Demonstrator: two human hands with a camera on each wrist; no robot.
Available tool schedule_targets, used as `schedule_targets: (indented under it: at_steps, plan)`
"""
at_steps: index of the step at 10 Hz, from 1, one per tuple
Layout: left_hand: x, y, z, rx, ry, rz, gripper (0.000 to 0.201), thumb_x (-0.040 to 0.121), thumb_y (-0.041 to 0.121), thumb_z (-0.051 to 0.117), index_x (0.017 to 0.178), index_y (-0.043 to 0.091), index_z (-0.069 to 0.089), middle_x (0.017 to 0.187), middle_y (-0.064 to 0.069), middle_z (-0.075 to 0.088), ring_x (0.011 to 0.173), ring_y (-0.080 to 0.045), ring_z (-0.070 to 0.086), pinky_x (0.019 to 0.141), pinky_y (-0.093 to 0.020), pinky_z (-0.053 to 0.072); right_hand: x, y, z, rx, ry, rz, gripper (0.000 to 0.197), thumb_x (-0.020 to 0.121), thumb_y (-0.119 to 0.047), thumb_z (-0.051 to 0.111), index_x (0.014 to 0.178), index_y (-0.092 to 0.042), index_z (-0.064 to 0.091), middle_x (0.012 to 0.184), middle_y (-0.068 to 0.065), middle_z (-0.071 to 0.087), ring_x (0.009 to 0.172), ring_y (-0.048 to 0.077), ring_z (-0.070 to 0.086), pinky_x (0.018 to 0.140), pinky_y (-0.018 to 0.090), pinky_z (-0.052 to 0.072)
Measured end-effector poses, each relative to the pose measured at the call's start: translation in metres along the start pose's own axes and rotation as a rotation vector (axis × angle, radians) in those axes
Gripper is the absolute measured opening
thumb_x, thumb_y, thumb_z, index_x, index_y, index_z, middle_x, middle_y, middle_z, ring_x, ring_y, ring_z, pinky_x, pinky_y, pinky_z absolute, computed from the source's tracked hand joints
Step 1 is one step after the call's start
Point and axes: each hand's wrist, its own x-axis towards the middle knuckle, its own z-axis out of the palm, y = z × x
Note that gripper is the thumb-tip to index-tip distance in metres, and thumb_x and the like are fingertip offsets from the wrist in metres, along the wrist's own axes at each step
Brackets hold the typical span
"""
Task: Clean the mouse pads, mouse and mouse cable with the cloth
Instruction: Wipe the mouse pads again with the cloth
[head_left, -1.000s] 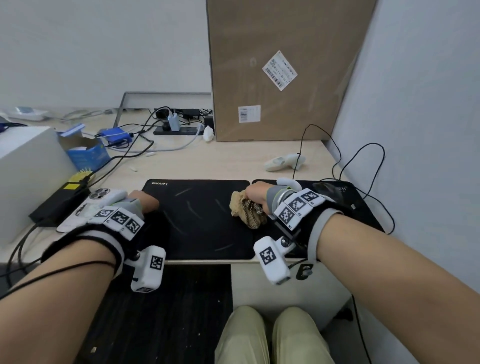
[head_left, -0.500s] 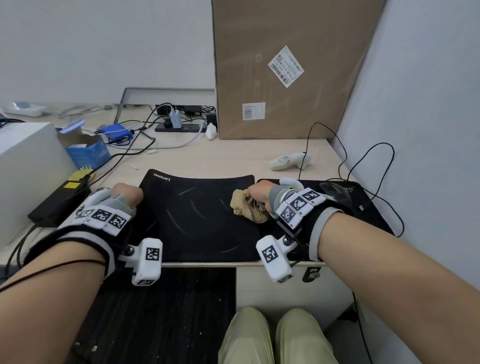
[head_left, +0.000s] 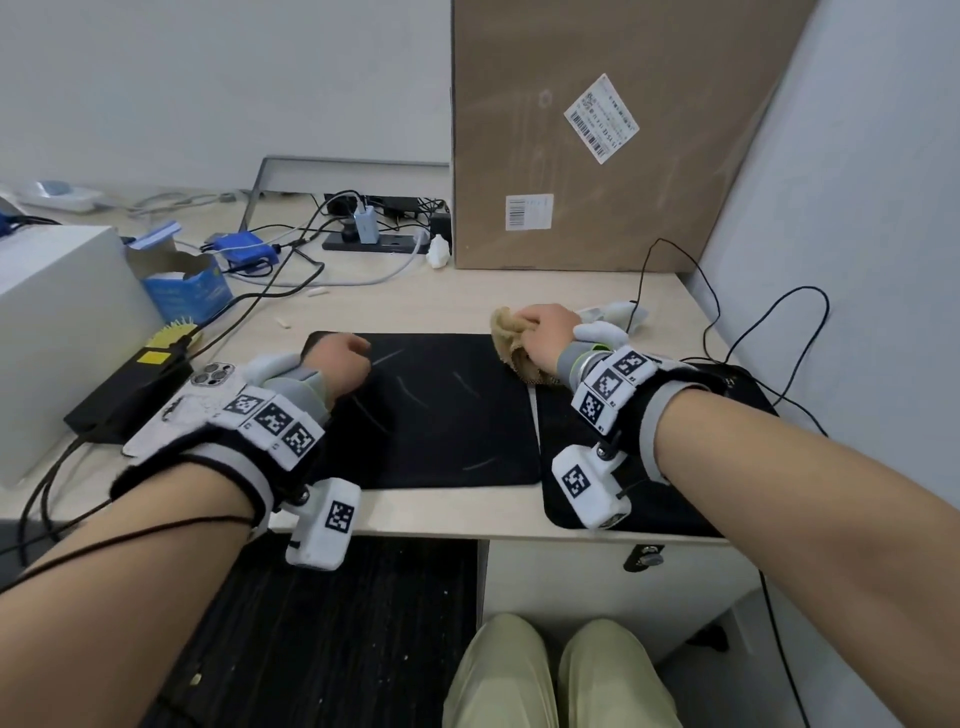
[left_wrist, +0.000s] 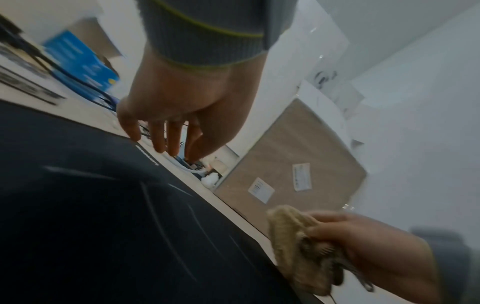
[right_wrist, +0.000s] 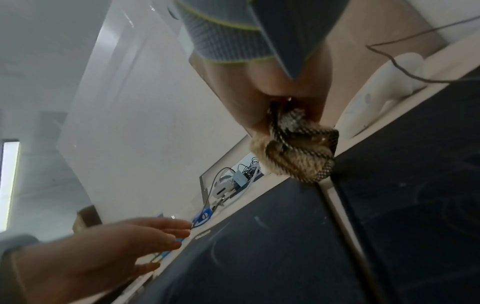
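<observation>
Right hand (head_left: 548, 335) has the cloth (head_left: 511, 340) bunched tight in its grip at the left pad's far right corner.

Left hand (head_left: 337, 364), fingers loose and empty, sits over the left mouse pad (head_left: 447, 415), probably to pin it; the second pad (head_left: 727, 384) lies just beside on the surface (head_left: 395, 306), mouse hidden.
</observation>
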Motion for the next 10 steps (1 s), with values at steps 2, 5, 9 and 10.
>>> schedule_targets:
  at_steps: [2, 5, 9, 10]
  plan:
    - [-0.016, 0.018, 0.029, 0.341, -0.313, 0.081, 0.057, 0.086, 0.010, 0.062, 0.140, 0.021, 0.046, 0.139, -0.005, 0.051, 0.126, -0.023, 0.050, 0.106, -0.027, 0.037, -0.014, 0.002, 0.028, -0.454, -0.426, -0.150, 0.041, 0.093, -0.015, 0.048, 0.132, -0.024, 0.056, 0.134, 0.004, 0.057, 0.120, 0.026, 0.055, 0.104, 0.032, 0.042]
    - [-0.013, 0.018, 0.028, 0.618, -0.321, 0.166, 0.065, 0.084, 0.022, 0.067, 0.143, 0.028, 0.040, 0.145, -0.003, 0.042, 0.131, -0.025, 0.045, 0.106, -0.031, 0.037, -0.089, 0.014, 0.019, -0.715, -0.558, -0.608, 0.041, 0.095, -0.028, 0.046, 0.135, -0.037, 0.049, 0.125, 0.002, 0.062, 0.109, 0.028, 0.060, 0.088, 0.025, 0.046]
    - [-0.009, 0.017, 0.021, 0.636, -0.359, 0.218, 0.068, 0.079, 0.027, 0.074, 0.140, 0.026, 0.044, 0.143, -0.004, 0.041, 0.131, -0.025, 0.044, 0.109, -0.035, 0.037, -0.068, -0.018, 0.026, -1.099, -0.604, -0.675, 0.061, 0.099, -0.009, 0.037, 0.152, -0.019, 0.010, 0.160, -0.001, 0.011, 0.143, 0.021, 0.026, 0.111, 0.031, 0.028]
    - [-0.005, 0.014, 0.019, 0.637, -0.384, 0.221, 0.071, 0.078, 0.027, 0.074, 0.141, 0.026, 0.042, 0.144, -0.003, 0.040, 0.133, -0.023, 0.041, 0.110, -0.034, 0.035, -0.037, -0.028, 0.029, -1.158, -0.539, -0.662, 0.045, 0.102, -0.012, 0.030, 0.147, -0.011, 0.029, 0.151, 0.012, 0.033, 0.136, 0.026, 0.038, 0.105, 0.028, 0.030]
